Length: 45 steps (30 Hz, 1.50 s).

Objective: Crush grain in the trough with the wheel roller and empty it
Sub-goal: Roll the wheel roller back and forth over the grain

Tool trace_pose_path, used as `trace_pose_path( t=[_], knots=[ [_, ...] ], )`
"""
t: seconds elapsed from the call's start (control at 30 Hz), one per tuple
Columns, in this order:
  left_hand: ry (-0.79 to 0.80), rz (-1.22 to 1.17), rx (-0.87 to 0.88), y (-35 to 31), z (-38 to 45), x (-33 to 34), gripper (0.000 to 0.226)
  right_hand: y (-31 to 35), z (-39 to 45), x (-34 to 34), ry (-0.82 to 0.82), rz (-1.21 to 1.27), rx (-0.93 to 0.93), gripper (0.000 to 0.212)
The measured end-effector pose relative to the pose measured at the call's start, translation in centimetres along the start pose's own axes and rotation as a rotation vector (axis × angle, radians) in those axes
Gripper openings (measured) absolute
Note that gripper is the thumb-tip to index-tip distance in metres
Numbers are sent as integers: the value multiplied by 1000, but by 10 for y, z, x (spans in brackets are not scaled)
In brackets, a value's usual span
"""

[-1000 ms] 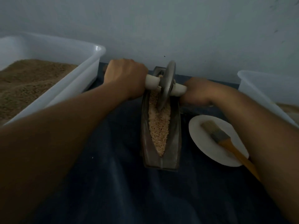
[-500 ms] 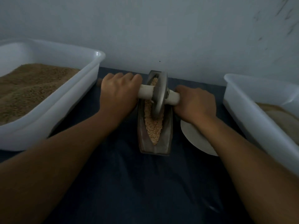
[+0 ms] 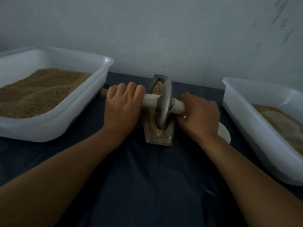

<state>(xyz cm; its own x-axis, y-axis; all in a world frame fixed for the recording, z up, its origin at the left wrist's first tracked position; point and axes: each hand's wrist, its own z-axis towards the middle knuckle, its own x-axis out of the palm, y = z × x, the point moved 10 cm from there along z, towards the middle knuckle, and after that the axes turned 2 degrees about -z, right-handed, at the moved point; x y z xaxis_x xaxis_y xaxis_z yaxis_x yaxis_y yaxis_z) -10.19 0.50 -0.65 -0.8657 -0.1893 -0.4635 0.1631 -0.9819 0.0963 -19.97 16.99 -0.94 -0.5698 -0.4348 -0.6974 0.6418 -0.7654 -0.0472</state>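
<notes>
Trough [image 3: 168,136] between two tubs [image 3: 54,128]; wheel roller [image 3: 164,104] in trough

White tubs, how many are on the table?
2. One white tub of brown grain sits at the left, beside the left hand. The other white tub sits at the right, cut off by the picture's edge. More may lie outside the view.

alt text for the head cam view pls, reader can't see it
Two bare hands, left hand and right hand, grip the axle of a wheel roller set in a narrow trough of grain. White tubs of grain flank it on a dark cloth.
</notes>
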Motion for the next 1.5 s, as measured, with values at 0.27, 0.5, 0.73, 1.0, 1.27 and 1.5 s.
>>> trace_pose_path(
  t=[0.27,0.5,0.73,1.0,1.27,1.5],
  knots=[
    [164,34,46,8,20,39,10,-20,25,42,194,-116,77,16],
    [352,82,27,15,42,80,26,-35,55,84,477,-134,53,22],
    [578,162,-10,25,65,116,20,-41,72,120,831,35,69,22],
    [652,136,0,26,72,124,20,-43,74,132,944,111,98,26],
    [385,116,64,10,51,82,14,-37,60,89,489,-67,52,19],
    [142,22,-6,9,18,40,8,-20,33,50,260,-78,-33,27]
  ],
)
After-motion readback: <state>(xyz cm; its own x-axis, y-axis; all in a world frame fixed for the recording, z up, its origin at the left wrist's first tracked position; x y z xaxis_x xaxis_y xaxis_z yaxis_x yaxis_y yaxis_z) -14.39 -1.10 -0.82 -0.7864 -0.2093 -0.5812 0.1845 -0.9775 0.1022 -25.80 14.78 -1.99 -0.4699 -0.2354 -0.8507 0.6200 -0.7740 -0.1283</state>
